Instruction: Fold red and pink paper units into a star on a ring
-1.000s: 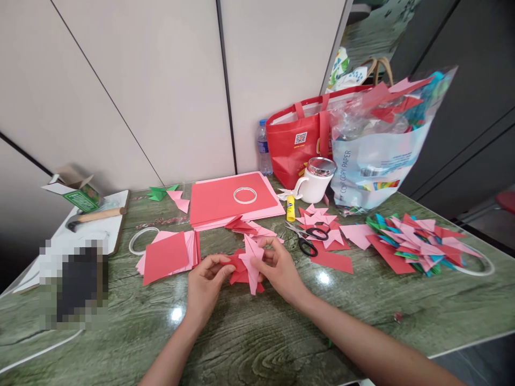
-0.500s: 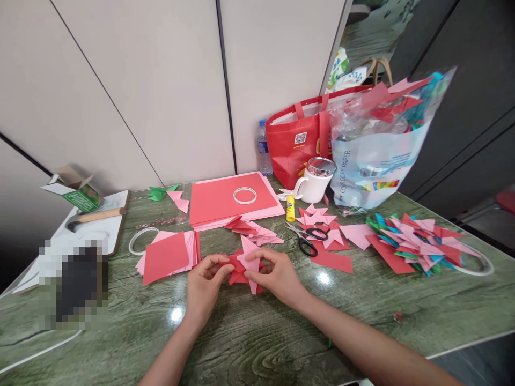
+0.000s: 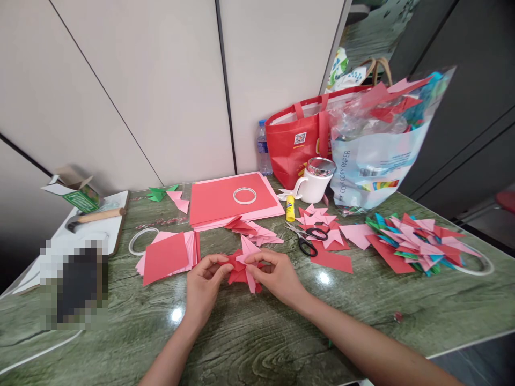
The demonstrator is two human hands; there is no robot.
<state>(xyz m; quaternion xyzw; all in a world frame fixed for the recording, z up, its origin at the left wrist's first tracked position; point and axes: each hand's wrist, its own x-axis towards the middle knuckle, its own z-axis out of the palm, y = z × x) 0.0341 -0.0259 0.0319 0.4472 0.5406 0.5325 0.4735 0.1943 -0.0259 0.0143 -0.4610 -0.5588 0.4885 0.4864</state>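
- A red folded paper piece (image 3: 237, 276) and a pink pointed folded paper unit (image 3: 248, 251) were held together just above the green wood-grain worktop (image 3: 257, 332), between both hands.
- The left hand (image 3: 205, 284) was closed on the red piece's left edge, with its fingers (image 3: 219, 264) pinched shut on the paper.
- The right hand (image 3: 277, 276) was curled over the pink unit, and its fingers (image 3: 257, 258) were pressed shut on it where it met the red piece.
- The step in hand was judged to be the joining of the pink unit onto the red piece (whether a flap was already tucked in could not be told).
- The next move was judged to call for a steady hold by the left hand and a fine push or crease from the right, with the points kept aligned.
- Black-handled scissors (image 3: 308, 239) and a stack of red and pink square sheets (image 3: 167, 256) lay near, one on either side, and neither was touched.
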